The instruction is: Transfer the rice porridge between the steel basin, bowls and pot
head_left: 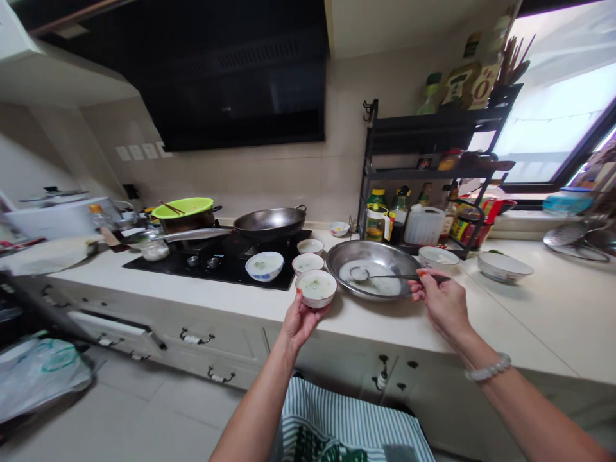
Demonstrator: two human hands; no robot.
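Note:
My left hand grips a small bowl of whitish soup with green bits, holding it from below at the counter's front edge. In my right hand is the dark handle of a ladle; its metal head rests over the white liquid inside a wide steel basin. The basin stands on the counter just right of the held bowl. Behind that bowl are two more filled bowls, one nearer and one farther back. A blue-patterned bowl of similar soup sits on the cooktop's front right.
On the black cooktop stand a wok and a pot topped by a green colander. Right of the basin are two bowls, one close and one farther. A black rack with bottles stands behind.

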